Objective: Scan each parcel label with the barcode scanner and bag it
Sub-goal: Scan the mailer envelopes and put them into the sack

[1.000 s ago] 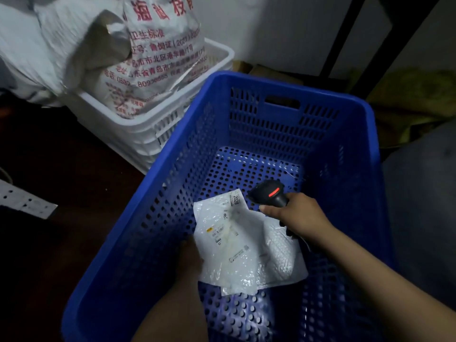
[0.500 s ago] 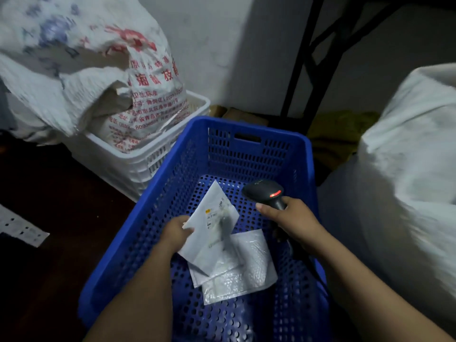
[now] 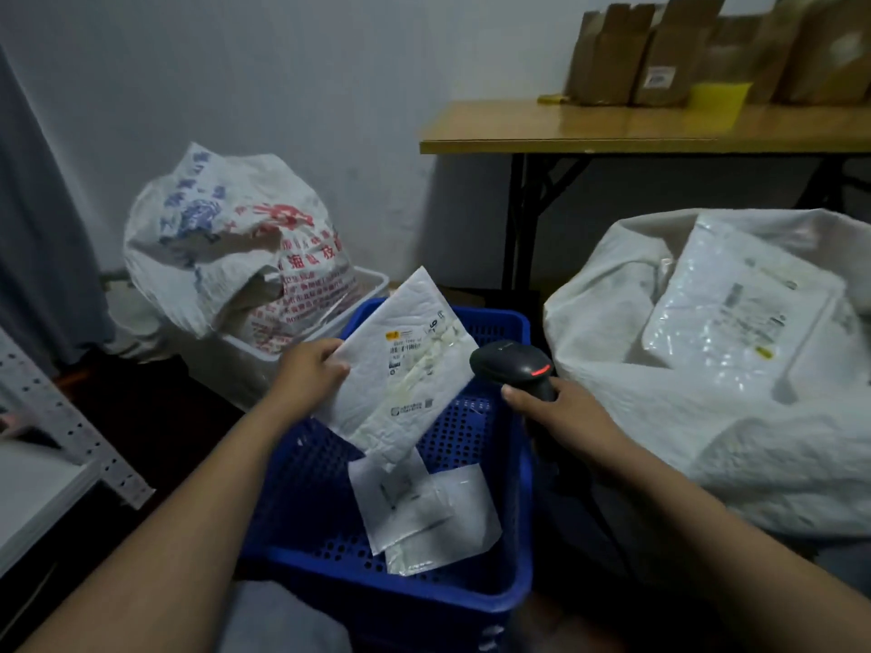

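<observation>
My left hand [image 3: 308,372] pinches the left edge of a white padded parcel [image 3: 405,365] and holds it up over the blue perforated crate [image 3: 509,468], label side towards me. My right hand [image 3: 563,412] grips a black barcode scanner [image 3: 513,367] just right of the parcel, its red light lit. Two more white parcels [image 3: 424,511] lie on the crate's floor below. At the right a big white sack [image 3: 660,417] gapes open, with a shiny white parcel [image 3: 740,313] lying in it.
A printed white sack [image 3: 226,242] sits in a white crate [image 3: 301,351] behind the blue one. A wooden folding table [image 3: 612,127] at the back right carries cardboard boxes [image 3: 660,49]. A perforated metal shelf rail [image 3: 70,421] and a white surface stand at the left.
My left hand has lifted the parcel out of the crate to rim height. The scanner has risen with it. My view has tilted up, so the table and the open sack now show.
</observation>
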